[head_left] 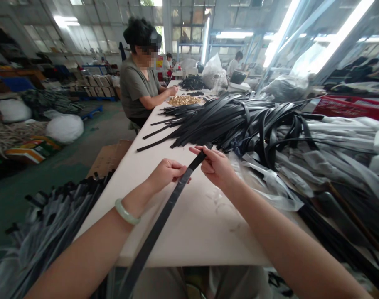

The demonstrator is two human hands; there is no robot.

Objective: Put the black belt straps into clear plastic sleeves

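A long black strap (164,216) runs up from my lap, over the table's near edge, to both hands. My left hand (166,176), below a pale green bangle, pinches the strap partway along between thumb and fingers. Close to its far end, my right hand (219,166) grips the strap with thumb and index finger, other fingers partly spread. A clear film seems to cover the strap below the left hand. Just beyond my hands lies a big heap of black straps (205,124) on the white table (189,236).
Clear plastic sleeves (333,145) pile up at the right. Wrapped straps (58,224) stand in a bundle at the left, below table height. Farther along the table sit small gold-coloured pieces (185,100), where a co-worker (138,79) in a grey-green shirt handles something small.
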